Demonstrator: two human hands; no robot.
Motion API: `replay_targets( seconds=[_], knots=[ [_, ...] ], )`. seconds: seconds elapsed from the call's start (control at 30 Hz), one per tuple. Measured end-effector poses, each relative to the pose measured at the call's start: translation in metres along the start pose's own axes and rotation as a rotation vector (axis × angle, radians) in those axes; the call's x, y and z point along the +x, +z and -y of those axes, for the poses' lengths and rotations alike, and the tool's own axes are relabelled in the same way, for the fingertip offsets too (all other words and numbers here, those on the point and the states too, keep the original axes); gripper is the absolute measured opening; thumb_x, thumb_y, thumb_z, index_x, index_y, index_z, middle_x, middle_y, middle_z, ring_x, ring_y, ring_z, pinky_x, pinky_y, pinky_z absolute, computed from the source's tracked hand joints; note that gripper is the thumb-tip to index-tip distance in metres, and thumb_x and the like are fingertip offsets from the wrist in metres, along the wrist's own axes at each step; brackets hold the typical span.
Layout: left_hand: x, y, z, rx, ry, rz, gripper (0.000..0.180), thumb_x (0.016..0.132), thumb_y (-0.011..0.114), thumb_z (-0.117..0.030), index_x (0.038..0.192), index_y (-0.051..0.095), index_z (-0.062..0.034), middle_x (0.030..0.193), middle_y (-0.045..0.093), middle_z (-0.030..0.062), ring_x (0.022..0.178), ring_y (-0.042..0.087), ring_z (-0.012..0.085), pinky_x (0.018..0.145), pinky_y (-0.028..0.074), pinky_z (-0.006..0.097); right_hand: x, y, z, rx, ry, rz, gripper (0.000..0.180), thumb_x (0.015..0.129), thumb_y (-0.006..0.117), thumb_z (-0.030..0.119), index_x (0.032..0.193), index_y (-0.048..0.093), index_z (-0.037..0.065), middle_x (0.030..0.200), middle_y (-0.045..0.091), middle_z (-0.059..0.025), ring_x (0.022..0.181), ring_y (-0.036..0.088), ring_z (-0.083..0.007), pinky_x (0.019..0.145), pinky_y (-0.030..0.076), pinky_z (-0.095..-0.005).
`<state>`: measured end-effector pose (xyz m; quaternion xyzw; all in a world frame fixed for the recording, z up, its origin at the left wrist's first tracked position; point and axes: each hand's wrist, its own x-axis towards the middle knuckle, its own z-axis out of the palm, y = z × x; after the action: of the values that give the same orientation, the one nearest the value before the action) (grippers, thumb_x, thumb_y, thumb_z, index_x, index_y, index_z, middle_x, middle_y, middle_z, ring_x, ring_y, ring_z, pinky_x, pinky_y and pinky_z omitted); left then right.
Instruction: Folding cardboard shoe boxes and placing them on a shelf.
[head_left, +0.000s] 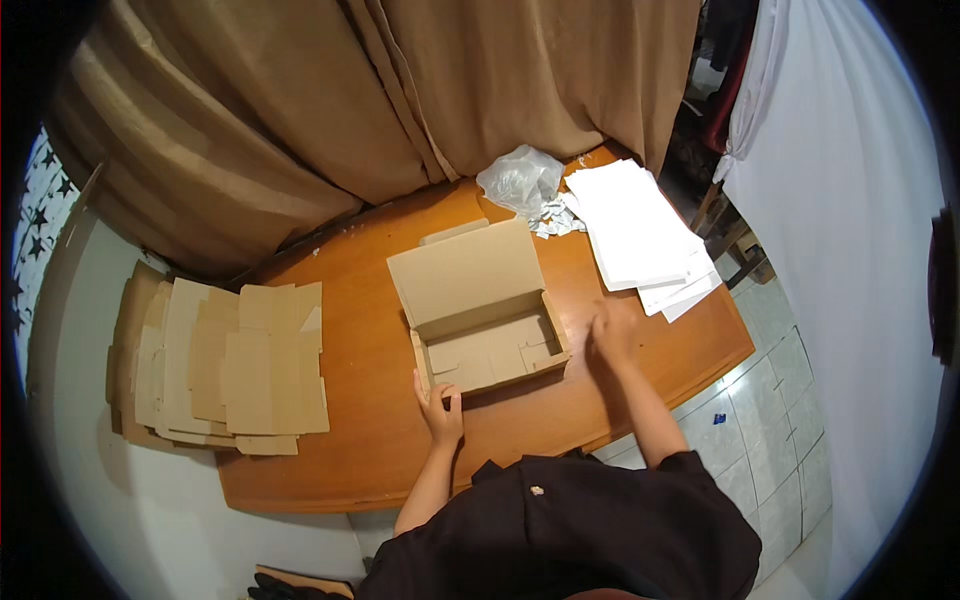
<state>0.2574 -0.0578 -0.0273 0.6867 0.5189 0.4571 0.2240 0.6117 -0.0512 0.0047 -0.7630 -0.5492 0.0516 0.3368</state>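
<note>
A dark sleeve is filling the bottom centre of the frame, with both forearms reaching up from it. The left hand, just below centre, is resting its fingers on the near front corner of an open cardboard box; the fingers are lying loosely spread against the wall, touching rather than gripping it. The right hand, right of centre, is hovering just beside the box's right end; it is blurred, so I cannot tell whether its fingers are spread or closed. The box is sitting in the middle of the frame on a rounded wooden surface, its lid flap standing open toward the top. Above and right of it, a stack of white paper sheets is lying near the surface's far edge, with a crumpled clear plastic bag beside it. At the left, a pile of flat cardboard blanks is overlapping the surface's edge. Brown curtains are hanging across the top.
</note>
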Motion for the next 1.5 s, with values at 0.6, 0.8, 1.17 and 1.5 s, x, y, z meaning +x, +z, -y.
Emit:
replay_targets(
  seconds=[0.6,0.8,1.17,1.5],
  knots=[
    [0.006,0.012,-0.036,0.047,-0.140,-0.049,0.012,0.078,0.062,-0.013,0.085,0.061,-0.0030,0.144,0.023,0.0247,0.128,0.034,0.0379,0.101,0.030,0.040,0.041,-0.012,-0.068,-0.291,-0.072,0.008,0.009,0.080,0.061,0.012,0.088,0.060,0.009,0.086,0.062,-0.0057,0.092,0.057,-0.0238,0.103,0.023,-0.0551],
    [0.009,0.000,-0.033,0.044,-0.110,0.058,0.016,0.079,0.065,-0.017,0.088,0.063,-0.0046,0.144,0.022,0.0267,0.131,0.030,0.0389,0.103,0.028,0.042,0.037,-0.021,-0.054,-0.341,0.124,0.022,0.014,0.076,0.067,0.015,0.087,0.062,0.007,0.079,0.064,-0.0077,0.080,0.061,-0.0257,0.092,0.033,-0.0532],
    [0.012,-0.012,-0.028,0.046,-0.096,0.161,0.024,0.082,0.065,-0.026,0.095,0.062,-0.0069,0.145,0.020,0.0259,0.129,0.032,0.0403,0.102,0.031,0.043,0.060,-0.046,-0.059,-0.167,0.267,0.073,0.018,0.070,0.070,0.013,0.083,0.069,0.000,0.080,0.066,-0.0195,0.074,0.065,-0.0332,0.068,0.051,-0.0365],
    [0.011,-0.022,-0.032,0.025,-0.133,0.247,0.025,0.083,0.063,-0.029,0.095,0.062,-0.0070,0.146,0.017,0.0267,0.132,0.026,0.0396,0.104,0.027,0.043,0.071,-0.068,-0.034,-0.131,0.278,0.017,0.020,0.067,0.070,0.016,0.080,0.069,0.001,0.079,0.067,-0.0162,0.075,0.065,-0.0310,0.069,0.051,-0.0375]
  ],
)
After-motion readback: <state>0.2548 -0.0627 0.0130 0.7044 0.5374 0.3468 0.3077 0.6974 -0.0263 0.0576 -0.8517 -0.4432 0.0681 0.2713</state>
